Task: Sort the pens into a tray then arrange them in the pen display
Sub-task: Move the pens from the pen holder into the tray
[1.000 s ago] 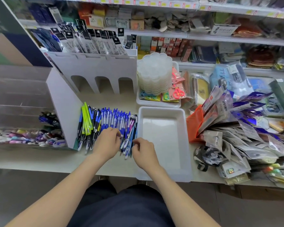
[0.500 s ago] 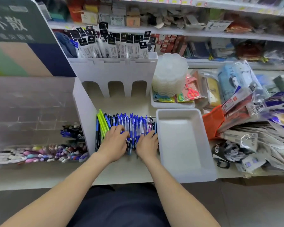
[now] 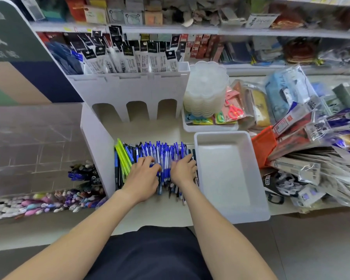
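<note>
A pile of blue pens [image 3: 160,151] lies on the white counter, with a few yellow-green pens [image 3: 122,156] at its left side. My left hand [image 3: 142,177] lies on the middle of the pile, its fingers curled round some blue pens. My right hand [image 3: 182,171] rests on the pile's right side, fingers stretched forward, next to the tray. The white tray [image 3: 260,178] stands just right of the pens and holds nothing. Behind the pile rises the white pen display [image 3: 129,90] with three arched openings.
Packaged refills [image 3: 129,57] stand in the display's top. A stack of clear palettes [image 3: 206,91] sits in a small tray behind the white tray. Loose packets [image 3: 311,150] crowd the right. A clear bin of mixed pens [image 3: 55,199] lies at the left.
My right hand has moved from the pens' near ends up onto the pile beside the tray. My left hand has stayed on the pile. The view has shifted left and closer.
</note>
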### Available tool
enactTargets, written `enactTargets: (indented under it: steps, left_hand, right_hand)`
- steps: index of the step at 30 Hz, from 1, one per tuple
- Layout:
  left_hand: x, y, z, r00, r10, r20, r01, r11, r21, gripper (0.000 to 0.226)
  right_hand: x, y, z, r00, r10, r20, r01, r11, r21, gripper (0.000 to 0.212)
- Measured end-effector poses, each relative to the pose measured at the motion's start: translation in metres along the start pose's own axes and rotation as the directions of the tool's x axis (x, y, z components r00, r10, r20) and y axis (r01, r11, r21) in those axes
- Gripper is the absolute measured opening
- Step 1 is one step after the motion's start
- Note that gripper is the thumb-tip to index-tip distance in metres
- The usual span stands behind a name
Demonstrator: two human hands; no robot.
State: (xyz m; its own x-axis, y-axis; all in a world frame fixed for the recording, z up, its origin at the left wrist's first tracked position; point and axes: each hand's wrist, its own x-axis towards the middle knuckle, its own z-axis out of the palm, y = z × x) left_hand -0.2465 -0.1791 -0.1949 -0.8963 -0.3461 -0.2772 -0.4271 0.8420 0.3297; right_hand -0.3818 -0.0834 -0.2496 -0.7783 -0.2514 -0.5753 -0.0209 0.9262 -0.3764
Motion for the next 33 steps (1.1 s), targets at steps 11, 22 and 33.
enactTargets:
  steps: [11, 22, 33]
  left_hand:
    - [0.005, 0.012, 0.006, 0.997, -0.06, 0.056, 0.06, 0.998, -0.003, 0.062]
    - [0.007, 0.016, 0.003, 0.987, -0.135, 0.088, 0.143, 0.986, -0.091, 0.047]
    - [0.01, 0.046, -0.002, 0.981, -0.15, -0.12, 0.105, 0.942, -0.319, 0.029]
  right_hand:
    - [0.012, -0.001, -0.006, 0.998, -0.03, 0.057, 0.025, 0.996, 0.087, 0.062]
    - [0.001, 0.02, -0.033, 0.978, -0.175, 0.113, 0.145, 0.963, 0.228, 0.038]
    - [-0.024, 0.036, -0.086, 0.916, -0.4, -0.013, 0.337, 0.753, 0.565, 0.011]
